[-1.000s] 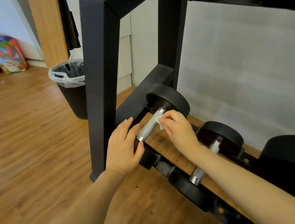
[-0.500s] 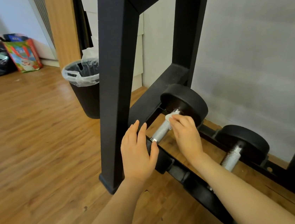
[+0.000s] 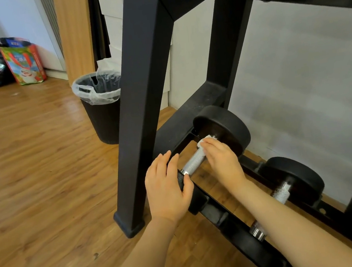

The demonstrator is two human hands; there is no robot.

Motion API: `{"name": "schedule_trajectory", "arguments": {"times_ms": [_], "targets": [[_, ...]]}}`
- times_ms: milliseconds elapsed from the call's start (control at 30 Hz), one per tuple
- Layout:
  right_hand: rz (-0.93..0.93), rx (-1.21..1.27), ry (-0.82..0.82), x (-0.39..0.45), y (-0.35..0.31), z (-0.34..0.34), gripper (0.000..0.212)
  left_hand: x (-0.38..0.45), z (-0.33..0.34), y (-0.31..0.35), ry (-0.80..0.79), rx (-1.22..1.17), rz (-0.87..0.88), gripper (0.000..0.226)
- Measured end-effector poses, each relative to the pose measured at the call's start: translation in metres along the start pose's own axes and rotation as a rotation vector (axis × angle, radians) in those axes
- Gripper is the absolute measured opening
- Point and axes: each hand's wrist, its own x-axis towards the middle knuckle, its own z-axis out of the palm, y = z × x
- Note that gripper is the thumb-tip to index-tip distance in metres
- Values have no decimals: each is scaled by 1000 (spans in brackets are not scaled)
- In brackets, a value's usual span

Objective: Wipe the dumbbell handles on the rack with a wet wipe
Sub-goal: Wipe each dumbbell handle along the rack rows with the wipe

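- Head view: R hand pinches a wet wipe over the far end of a knurled dumbbell handle on the rack's low rail.
- L hand, fingers together and straight, steadies the near weight.
- Handle runs near-left to far-right; bare near-left stretch lies toward L hand.

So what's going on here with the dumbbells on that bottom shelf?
A person is cleaning the weights on the lowest tier of a black rack. Their right hand presses a white wet wipe onto the far end of the first dumbbell's knurled metal handle, close to the back weight head. Their left hand rests on the dumbbell's near weight head, seemingly steadying it. The next dumbbell sits untouched to the right.
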Motion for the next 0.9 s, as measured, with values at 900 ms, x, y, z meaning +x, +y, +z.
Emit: {"name": "schedule_trajectory", "arguments": {"times_ms": [900], "targets": [[-17,-10,75,-6,1,17,41,1,4,-7,19,1,70,47]]}}
